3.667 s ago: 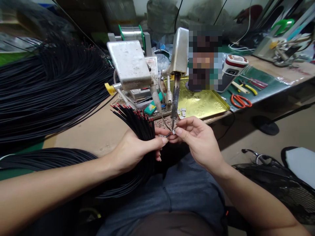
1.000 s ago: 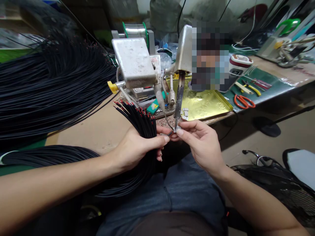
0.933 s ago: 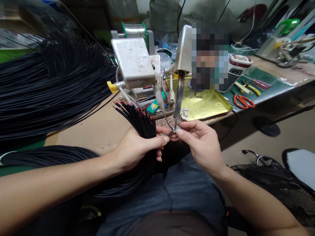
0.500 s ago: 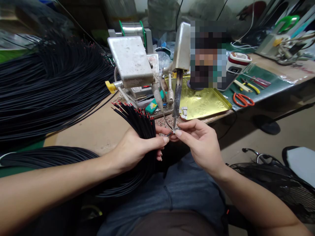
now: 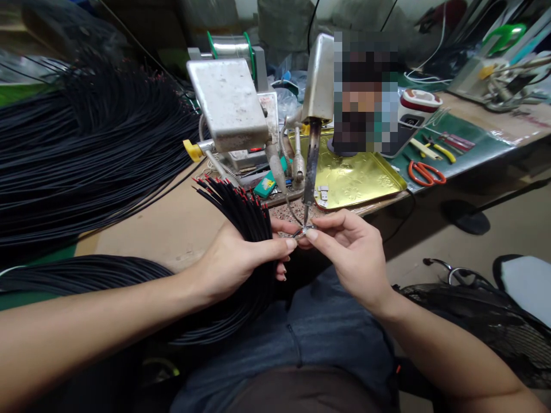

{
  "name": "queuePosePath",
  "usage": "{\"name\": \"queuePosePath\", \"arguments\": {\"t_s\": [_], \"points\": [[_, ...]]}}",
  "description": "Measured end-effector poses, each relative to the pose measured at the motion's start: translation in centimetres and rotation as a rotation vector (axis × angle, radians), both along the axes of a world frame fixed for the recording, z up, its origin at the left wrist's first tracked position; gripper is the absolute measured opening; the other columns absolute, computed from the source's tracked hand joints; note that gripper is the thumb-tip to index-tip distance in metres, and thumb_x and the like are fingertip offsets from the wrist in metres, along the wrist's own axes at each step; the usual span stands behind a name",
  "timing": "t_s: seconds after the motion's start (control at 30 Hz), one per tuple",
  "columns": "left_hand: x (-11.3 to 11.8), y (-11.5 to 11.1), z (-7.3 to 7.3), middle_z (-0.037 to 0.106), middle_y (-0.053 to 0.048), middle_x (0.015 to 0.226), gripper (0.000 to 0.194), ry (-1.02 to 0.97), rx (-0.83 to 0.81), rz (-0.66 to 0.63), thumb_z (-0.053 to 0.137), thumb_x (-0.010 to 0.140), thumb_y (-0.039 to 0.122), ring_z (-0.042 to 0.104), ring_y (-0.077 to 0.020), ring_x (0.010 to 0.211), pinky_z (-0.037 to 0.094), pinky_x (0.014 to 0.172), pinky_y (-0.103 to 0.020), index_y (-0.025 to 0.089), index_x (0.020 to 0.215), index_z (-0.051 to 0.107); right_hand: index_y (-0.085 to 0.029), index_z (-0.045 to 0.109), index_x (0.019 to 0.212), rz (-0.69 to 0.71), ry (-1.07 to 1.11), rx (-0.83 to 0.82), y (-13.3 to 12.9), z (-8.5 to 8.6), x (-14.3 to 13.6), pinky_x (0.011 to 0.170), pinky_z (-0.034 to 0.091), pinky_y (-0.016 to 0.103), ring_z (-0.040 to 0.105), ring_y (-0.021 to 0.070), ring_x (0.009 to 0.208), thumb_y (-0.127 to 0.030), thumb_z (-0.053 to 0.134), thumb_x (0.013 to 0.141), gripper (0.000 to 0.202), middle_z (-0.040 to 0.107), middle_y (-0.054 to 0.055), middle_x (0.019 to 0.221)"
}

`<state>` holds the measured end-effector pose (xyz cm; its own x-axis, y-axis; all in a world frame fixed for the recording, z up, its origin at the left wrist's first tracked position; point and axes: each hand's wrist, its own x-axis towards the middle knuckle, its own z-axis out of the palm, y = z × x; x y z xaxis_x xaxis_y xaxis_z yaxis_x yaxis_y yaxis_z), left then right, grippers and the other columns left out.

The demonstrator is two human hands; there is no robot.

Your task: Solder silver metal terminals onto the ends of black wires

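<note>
My left hand is closed around a bundle of black cables with red wire ends, and its thumb and fingertips pinch one cable's end. My right hand pinches a small metal connector between thumb and finger, close to the left fingertips. Right above the connector is the tip of a soldering iron, mounted pointing down. A thin feed tube from the metal solder feeder ends beside that tip. Whether the iron touches the connector is too small to tell.
Black cables are heaped at left. A gold tray holds small connectors. Orange-handled scissors, yellow-handled pliers and a white device lie right. The solder spool stands behind. A fan is at lower right.
The connector in my right hand sits slightly lower relative to the iron's tip, and more of its metal shows. Both hands keep their grips; the view has shifted slightly.
</note>
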<state>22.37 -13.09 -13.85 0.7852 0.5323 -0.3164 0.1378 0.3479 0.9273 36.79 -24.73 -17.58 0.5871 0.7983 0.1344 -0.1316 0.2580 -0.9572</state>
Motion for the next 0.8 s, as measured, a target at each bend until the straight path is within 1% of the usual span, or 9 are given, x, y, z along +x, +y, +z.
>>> {"name": "queuePosePath", "arguments": {"t_s": [0.33, 0.8], "points": [[-0.14, -0.03, 0.01, 0.067, 0.001, 0.067, 0.040, -0.017, -0.028, -0.001, 0.090, 0.076, 0.024, 0.063, -0.0119, 0.053, 0.061, 0.051, -0.025, 0.007, 0.105, 0.069, -0.014, 0.068, 0.091, 0.002, -0.001, 0.007, -0.06, 0.02, -0.09, 0.074, 0.064, 0.018, 0.078, 0.0135, 0.074, -0.015, 0.081, 0.084, 0.015, 0.078, 0.005, 0.082], [-0.24, -0.02, -0.24, 0.067, 0.001, 0.068, 0.035, -0.030, -0.010, -0.021, 0.088, 0.079, 0.024, 0.063, -0.0116, 0.054, 0.062, 0.052, -0.025, 0.008, 0.105, 0.071, -0.014, 0.068, 0.091, -0.007, 0.000, 0.016, -0.05, 0.01, -0.18, 0.074, 0.064, 0.019, 0.078, 0.0139, 0.074, -0.015, 0.081, 0.084, 0.014, 0.078, 0.005, 0.082]]}}
